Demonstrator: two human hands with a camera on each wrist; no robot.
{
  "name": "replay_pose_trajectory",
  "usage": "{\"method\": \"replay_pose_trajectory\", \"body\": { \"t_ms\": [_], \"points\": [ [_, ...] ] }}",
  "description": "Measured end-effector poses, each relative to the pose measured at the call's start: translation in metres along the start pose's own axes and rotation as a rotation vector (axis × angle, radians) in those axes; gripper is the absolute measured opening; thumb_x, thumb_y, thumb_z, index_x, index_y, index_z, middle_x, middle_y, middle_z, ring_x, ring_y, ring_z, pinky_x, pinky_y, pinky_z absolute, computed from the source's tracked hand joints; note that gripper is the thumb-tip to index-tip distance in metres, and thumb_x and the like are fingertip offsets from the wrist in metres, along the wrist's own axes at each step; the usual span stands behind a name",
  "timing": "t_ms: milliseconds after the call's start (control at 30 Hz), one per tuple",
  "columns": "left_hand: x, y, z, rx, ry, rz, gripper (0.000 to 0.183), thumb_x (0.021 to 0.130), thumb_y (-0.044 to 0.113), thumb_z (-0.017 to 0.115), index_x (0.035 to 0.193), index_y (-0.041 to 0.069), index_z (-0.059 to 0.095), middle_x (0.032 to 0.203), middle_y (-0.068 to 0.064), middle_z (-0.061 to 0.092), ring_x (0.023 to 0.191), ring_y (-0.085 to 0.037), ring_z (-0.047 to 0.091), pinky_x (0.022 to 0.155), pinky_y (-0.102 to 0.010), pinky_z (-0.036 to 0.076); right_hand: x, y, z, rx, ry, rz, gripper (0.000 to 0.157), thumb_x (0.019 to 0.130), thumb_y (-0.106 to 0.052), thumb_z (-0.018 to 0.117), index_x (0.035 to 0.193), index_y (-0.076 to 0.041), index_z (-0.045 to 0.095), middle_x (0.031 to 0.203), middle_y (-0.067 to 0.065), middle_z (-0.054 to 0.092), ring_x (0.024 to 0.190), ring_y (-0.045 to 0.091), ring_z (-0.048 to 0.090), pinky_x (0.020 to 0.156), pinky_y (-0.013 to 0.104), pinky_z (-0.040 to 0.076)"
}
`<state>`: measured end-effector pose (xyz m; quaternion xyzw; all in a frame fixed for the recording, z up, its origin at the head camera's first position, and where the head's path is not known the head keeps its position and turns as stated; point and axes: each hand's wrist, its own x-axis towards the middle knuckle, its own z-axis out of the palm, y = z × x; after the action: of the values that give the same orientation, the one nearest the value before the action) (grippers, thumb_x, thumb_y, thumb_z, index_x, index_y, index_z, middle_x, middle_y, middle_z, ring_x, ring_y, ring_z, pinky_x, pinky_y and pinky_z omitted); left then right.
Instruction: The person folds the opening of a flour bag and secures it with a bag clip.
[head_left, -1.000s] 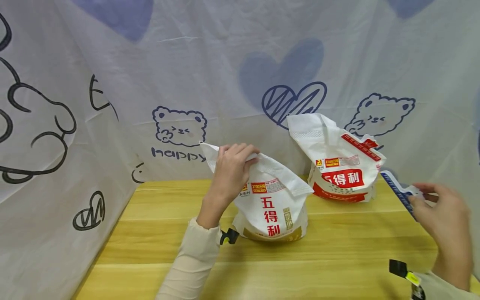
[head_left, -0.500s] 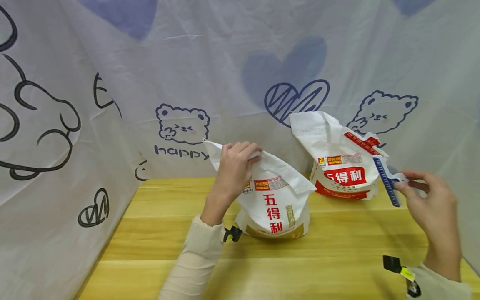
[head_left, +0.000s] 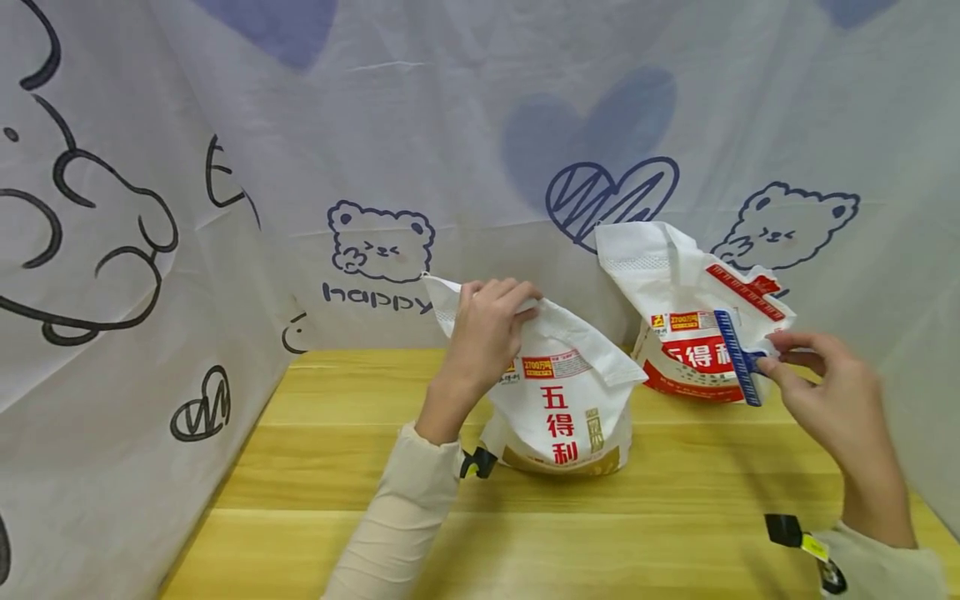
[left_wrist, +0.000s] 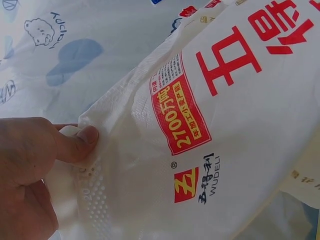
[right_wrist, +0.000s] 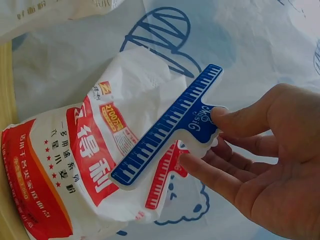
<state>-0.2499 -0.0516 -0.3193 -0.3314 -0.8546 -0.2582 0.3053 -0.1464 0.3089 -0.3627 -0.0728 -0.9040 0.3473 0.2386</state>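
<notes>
A white flour bag (head_left: 558,408) with red and gold print stands mid-table, its top folded over to one side. My left hand (head_left: 487,333) pinches that folded top edge; in the left wrist view the thumb (left_wrist: 82,142) presses on the white bag material. Between thumb and fingers my right hand (head_left: 832,392) holds a blue clip (right_wrist: 170,132) with a piano-key pattern by its handle. The clip is in the air, in front of a second flour bag (head_left: 690,350) in the head view, apart from the first bag.
The second flour bag, with a red band, stands at the back right with a red clip (head_left: 750,292) on its folded top. A wooden table (head_left: 337,467) lies under both bags. Behind hangs a printed curtain (head_left: 465,150), with another stretch on the left.
My right hand has moved left with the blue clip, bringing it from the right of the second bag to in front of it. The left hand keeps its pinch on the first bag.
</notes>
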Motion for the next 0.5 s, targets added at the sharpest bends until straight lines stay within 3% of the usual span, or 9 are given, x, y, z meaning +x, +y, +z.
{"method": "replay_pose_trajectory", "body": {
  "t_ms": [100, 267, 367, 433, 500],
  "points": [
    [0.0, 0.001, -0.001, 0.001, -0.008, -0.001, 0.014, 0.094, 0.009, 0.074, 0.106, 0.015, 0.074, 0.108, 0.0, 0.074, 0.102, -0.018, 0.065, 0.102, -0.044, 0.041, 0.003, -0.005, -0.001, 0.002, -0.016, -0.037, 0.036, 0.102, -0.014, 0.064, 0.133, 0.002, 0.057, 0.132, 0.024, 0.055, 0.119, 0.043, 0.056, 0.074, -0.002, 0.04],
    [0.001, 0.001, -0.001, 0.008, -0.017, -0.002, 0.014, 0.094, 0.009, 0.074, 0.106, 0.015, 0.074, 0.108, 0.0, 0.074, 0.102, -0.019, 0.066, 0.102, -0.044, 0.042, 0.009, -0.011, 0.0, 0.002, -0.02, -0.089, 0.033, 0.101, -0.011, 0.064, 0.13, 0.003, 0.058, 0.13, 0.024, 0.056, 0.119, 0.046, 0.056, 0.079, 0.001, 0.044],
    [0.001, 0.0, 0.0, 0.008, -0.014, -0.005, 0.014, 0.093, 0.009, 0.075, 0.106, 0.015, 0.074, 0.108, 0.0, 0.074, 0.101, -0.019, 0.066, 0.101, -0.044, 0.042, 0.014, -0.015, 0.001, -0.006, -0.027, -0.091, 0.034, 0.102, -0.012, 0.064, 0.131, 0.002, 0.057, 0.129, 0.024, 0.057, 0.12, 0.046, 0.056, 0.085, 0.01, 0.051],
    [0.001, 0.0, 0.0, 0.007, -0.01, -0.006, 0.014, 0.093, 0.009, 0.075, 0.106, 0.015, 0.074, 0.107, 0.0, 0.074, 0.101, -0.019, 0.066, 0.101, -0.044, 0.043, 0.016, -0.018, 0.001, -0.017, -0.033, -0.084, 0.034, 0.102, -0.014, 0.064, 0.131, 0.001, 0.057, 0.129, 0.023, 0.056, 0.12, 0.046, 0.056, 0.09, 0.023, 0.056],
    [0.001, 0.0, 0.0, 0.004, -0.007, -0.004, 0.015, 0.093, 0.008, 0.075, 0.107, 0.014, 0.074, 0.108, 0.0, 0.074, 0.101, -0.019, 0.066, 0.1, -0.043, 0.043, 0.018, -0.021, 0.001, -0.022, -0.039, -0.081, 0.034, 0.101, -0.014, 0.064, 0.131, 0.0, 0.057, 0.129, 0.023, 0.056, 0.121, 0.046, 0.055, 0.089, 0.024, 0.057]
  ]
}}
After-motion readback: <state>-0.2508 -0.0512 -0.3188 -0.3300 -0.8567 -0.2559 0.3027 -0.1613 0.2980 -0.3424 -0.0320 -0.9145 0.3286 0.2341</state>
